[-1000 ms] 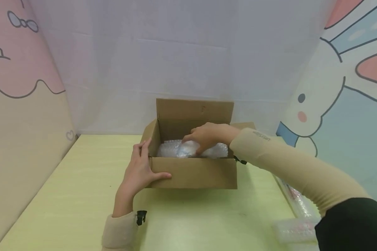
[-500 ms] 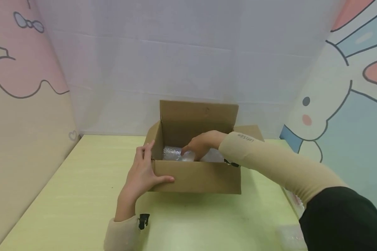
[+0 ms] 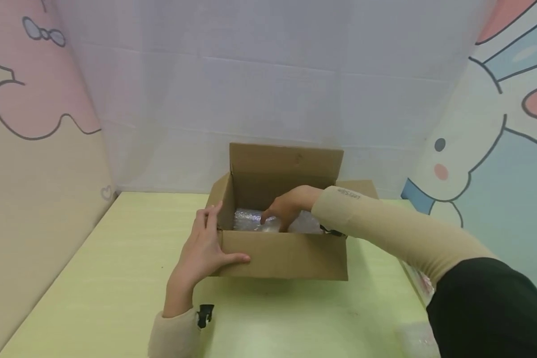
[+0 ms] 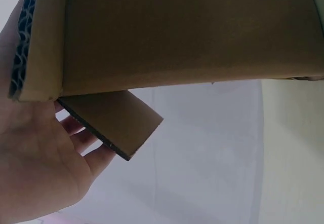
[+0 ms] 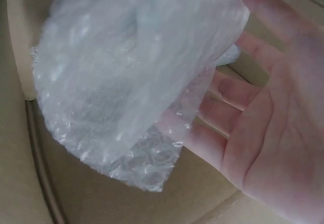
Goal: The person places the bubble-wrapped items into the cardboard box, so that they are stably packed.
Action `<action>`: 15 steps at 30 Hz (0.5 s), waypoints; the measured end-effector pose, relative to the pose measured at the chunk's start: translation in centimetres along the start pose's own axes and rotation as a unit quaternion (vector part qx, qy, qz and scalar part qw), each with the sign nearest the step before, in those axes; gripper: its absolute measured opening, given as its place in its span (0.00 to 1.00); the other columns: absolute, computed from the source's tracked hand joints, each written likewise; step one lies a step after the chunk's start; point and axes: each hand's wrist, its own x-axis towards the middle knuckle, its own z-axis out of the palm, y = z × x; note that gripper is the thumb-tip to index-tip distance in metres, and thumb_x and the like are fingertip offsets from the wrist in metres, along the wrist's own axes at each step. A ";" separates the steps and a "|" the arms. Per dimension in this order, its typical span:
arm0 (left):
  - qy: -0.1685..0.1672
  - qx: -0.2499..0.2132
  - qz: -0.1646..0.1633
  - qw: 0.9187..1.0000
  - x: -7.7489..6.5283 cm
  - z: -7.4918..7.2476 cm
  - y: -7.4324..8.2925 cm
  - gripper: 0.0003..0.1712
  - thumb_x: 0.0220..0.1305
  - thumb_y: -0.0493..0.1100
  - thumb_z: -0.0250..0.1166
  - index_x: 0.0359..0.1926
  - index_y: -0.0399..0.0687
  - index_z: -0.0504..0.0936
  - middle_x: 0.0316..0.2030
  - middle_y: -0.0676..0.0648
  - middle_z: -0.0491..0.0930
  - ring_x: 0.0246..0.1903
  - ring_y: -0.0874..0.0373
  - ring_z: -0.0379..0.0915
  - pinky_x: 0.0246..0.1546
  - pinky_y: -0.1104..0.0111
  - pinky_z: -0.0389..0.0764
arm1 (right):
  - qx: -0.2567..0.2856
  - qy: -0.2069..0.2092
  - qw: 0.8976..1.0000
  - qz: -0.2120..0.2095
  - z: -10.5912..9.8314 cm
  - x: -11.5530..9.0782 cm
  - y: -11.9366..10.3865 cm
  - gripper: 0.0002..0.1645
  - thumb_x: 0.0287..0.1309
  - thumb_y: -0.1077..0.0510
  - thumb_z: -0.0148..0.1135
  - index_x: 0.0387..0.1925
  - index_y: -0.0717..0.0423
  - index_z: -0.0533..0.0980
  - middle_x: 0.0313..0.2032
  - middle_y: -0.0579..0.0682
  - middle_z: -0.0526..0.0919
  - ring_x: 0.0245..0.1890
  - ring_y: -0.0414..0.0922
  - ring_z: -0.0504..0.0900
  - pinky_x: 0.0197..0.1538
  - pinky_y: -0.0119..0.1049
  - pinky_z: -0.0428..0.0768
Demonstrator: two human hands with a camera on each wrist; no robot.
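An open cardboard box (image 3: 291,258) stands on the pale yellow table. My left hand (image 3: 201,251) grips its front left corner, the thumb along the front panel and the fingers at the left flap. In the left wrist view, fingertips show behind a small flap (image 4: 114,122). Inside the box, my right hand (image 3: 286,206) holds a bundle of clear bubble wrap (image 5: 131,62), fingers behind it and thumb at its upper edge. What the bundle contains cannot be made out. More bubble wrap (image 3: 248,219) lies on either side of this hand, partly hidden by the front panel.
The box's back flap (image 3: 286,159) stands upright, and its right flap (image 3: 360,188) leans outward. Another piece of bubble wrap (image 3: 416,338) lies at the table's right side, partly behind the black sleeve (image 3: 488,303). A white sheet (image 3: 268,99) hangs behind.
My right hand has lowered the bubble wrap bundle deeper into the box. My left hand has kept its grip on the corner. The head view has shifted slightly.
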 end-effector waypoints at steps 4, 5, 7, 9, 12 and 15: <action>-0.001 -0.001 0.004 1.000 -0.2 -0.3 0.0 0.74 0.31 0.64 0.81 0.75 0.47 0.49 0.64 0.40 0.57 0.60 0.43 0.65 0.48 0.54 0.78 | 0.004 0.002 1.000 -0.004 0.0 0.6 -0.2 0.38 0.62 0.48 0.63 0.71 0.35 0.60 0.69 0.49 0.68 0.69 0.48 0.67 0.69 0.46 0.66; -0.002 -0.002 0.006 1.000 -0.2 -0.4 0.1 0.74 0.31 0.64 0.81 0.75 0.47 0.49 0.63 0.40 0.57 0.59 0.44 0.65 0.48 0.54 0.78 | 0.008 0.000 1.000 -0.003 0.1 0.7 -0.2 0.38 0.62 0.49 0.63 0.71 0.35 0.60 0.69 0.49 0.68 0.69 0.48 0.66 0.69 0.46 0.66; -0.005 -0.005 0.009 1.000 -0.2 -0.4 0.1 0.74 0.31 0.64 0.81 0.75 0.46 0.50 0.63 0.40 0.57 0.59 0.44 0.65 0.48 0.54 0.77 | 0.015 -0.002 1.000 -0.002 0.3 0.9 -0.3 0.39 0.61 0.50 0.64 0.71 0.35 0.60 0.69 0.50 0.67 0.69 0.48 0.66 0.69 0.46 0.67; -0.009 -0.012 0.011 1.000 -0.2 -0.5 0.0 0.73 0.32 0.63 0.81 0.75 0.47 0.50 0.63 0.40 0.57 0.58 0.46 0.65 0.47 0.55 0.77 | 0.023 -0.008 1.000 0.001 0.5 1.0 -0.3 0.40 0.60 0.51 0.65 0.71 0.35 0.59 0.69 0.51 0.67 0.68 0.48 0.67 0.67 0.46 0.69; -0.013 -0.020 0.014 1.000 -0.2 -0.5 -0.1 0.72 0.33 0.63 0.81 0.75 0.47 0.51 0.62 0.41 0.58 0.58 0.46 0.64 0.47 0.55 0.77 | 0.031 -0.014 0.999 0.002 0.7 1.2 -0.2 0.41 0.60 0.52 0.65 0.71 0.34 0.58 0.68 0.51 0.68 0.66 0.47 0.69 0.61 0.46 0.75; -0.015 -0.024 0.018 0.999 -0.2 -0.7 -0.3 0.71 0.34 0.63 0.80 0.75 0.47 0.51 0.61 0.40 0.59 0.57 0.46 0.64 0.49 0.54 0.76 | 0.028 -0.018 0.999 -0.006 0.7 1.3 -0.1 0.41 0.60 0.51 0.65 0.72 0.33 0.58 0.68 0.51 0.68 0.63 0.46 0.71 0.55 0.44 0.78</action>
